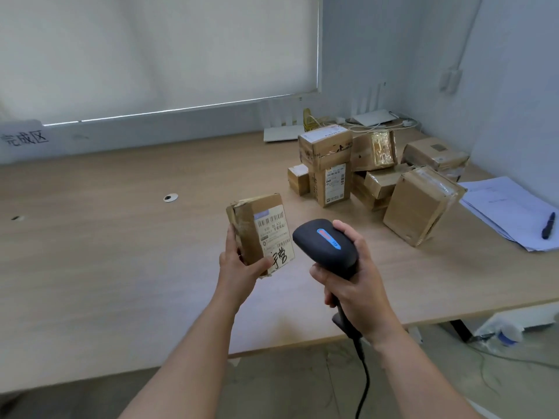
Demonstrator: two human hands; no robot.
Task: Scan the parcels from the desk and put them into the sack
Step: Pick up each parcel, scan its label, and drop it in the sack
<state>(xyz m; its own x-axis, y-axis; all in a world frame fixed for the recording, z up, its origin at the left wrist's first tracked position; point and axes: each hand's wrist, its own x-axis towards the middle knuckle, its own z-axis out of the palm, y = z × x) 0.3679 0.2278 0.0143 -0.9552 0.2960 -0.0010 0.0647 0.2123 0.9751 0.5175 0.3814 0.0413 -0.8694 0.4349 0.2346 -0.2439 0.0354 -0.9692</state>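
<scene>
i'm reading "完成区" on the white sign [24, 140] at ten o'clock; the parcel [262, 234] i'm holding is showing "05 a12" on its label [274, 234], handwriting below unclear.

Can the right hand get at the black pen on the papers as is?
Probably not: the right hand grips the scanner, so its fingers are taken. The pen lies uncovered on the papers, far right.

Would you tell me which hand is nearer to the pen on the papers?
Right. The right hand, gripping the scanner, is closer to the pen; the left hand, holding a parcel, is farther left.
</scene>
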